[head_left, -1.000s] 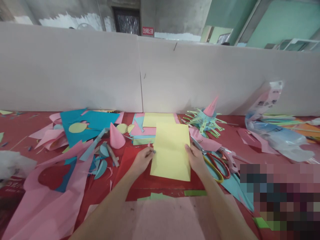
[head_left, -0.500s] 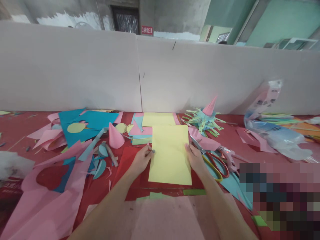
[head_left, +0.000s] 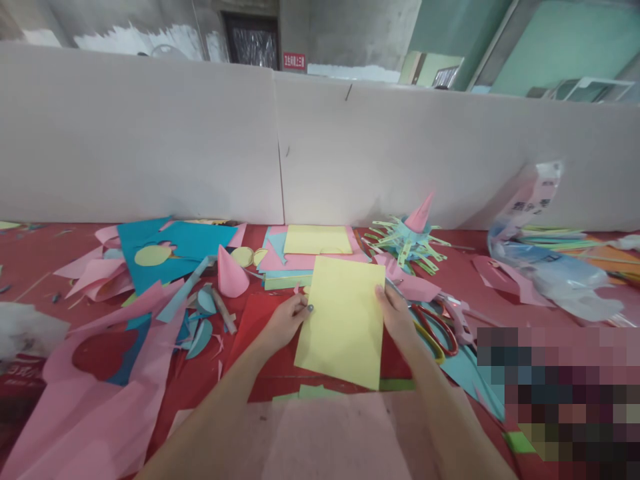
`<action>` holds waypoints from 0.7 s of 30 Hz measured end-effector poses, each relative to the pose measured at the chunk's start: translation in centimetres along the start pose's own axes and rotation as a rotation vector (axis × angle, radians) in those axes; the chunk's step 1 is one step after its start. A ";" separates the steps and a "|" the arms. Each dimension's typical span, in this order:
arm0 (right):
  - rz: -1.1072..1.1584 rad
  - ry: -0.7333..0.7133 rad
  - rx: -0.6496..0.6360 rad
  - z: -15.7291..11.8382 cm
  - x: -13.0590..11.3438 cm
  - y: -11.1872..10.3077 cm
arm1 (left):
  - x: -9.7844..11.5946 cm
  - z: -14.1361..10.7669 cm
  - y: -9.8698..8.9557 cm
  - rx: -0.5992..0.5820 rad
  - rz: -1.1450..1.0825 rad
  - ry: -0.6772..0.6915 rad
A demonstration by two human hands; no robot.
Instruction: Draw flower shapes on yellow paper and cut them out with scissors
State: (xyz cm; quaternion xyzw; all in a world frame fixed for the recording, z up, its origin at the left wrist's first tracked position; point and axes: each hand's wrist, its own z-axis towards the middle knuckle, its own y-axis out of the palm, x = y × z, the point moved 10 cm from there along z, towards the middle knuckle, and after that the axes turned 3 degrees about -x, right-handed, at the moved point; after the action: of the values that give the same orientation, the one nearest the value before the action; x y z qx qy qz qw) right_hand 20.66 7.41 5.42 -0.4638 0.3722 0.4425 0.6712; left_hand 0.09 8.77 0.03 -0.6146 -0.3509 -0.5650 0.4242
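Observation:
Between my two hands a sheet of yellow paper (head_left: pixel 343 323) is held up, tilted a little clockwise. My left hand (head_left: pixel 289 319) pinches its left edge, thumb in front and the other fingers curled. On the opposite edge my right hand (head_left: pixel 395 312) grips with the thumb over the front; its fingers behind the sheet are partly hidden. Past the sheet lies a stack of coloured paper with a yellow sheet (head_left: pixel 320 240) on top. Scissors (head_left: pixel 434 330) with red and yellow handles rest just right of my right hand. Left of my left hand stands a pink paper cone (head_left: pixel 232 273).
A fringed green-and-blue paper piece with a pink cone (head_left: pixel 419 215) stands at the back right. A pink glue gun (head_left: pixel 457 317) lies near the scissors. Pink paper offcuts (head_left: pixel 115 427) cover the left side. A plastic bag (head_left: pixel 565 273) sits far right; a white partition (head_left: pixel 400 153) closes the back.
The yellow sheet has turned slightly clockwise and shifted right and down, with both hands still on its edges. My right hand has moved a little to the right.

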 end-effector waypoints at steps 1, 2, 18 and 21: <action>-0.002 -0.006 0.007 0.0 -0.2 0.0 | 0.1 0.0 0.1 -0.007 0.001 0.000; -0.010 -0.005 0.017 0.0 -0.2 -0.1 | 0.2 -0.1 0.2 -0.015 0.001 0.000; -0.048 0.005 0.167 0.1 1.0 -2.2 | 0.1 -0.2 0.8 -0.081 0.064 0.003; -0.010 0.040 0.193 -0.1 0.8 -2.6 | -0.1 -0.2 0.9 -0.107 0.084 0.012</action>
State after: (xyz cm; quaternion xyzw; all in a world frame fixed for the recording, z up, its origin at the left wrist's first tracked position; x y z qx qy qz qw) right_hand 23.33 7.07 5.39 -0.4075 0.4240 0.3921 0.7074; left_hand 0.81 8.26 -0.19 -0.6470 -0.2916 -0.5683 0.4164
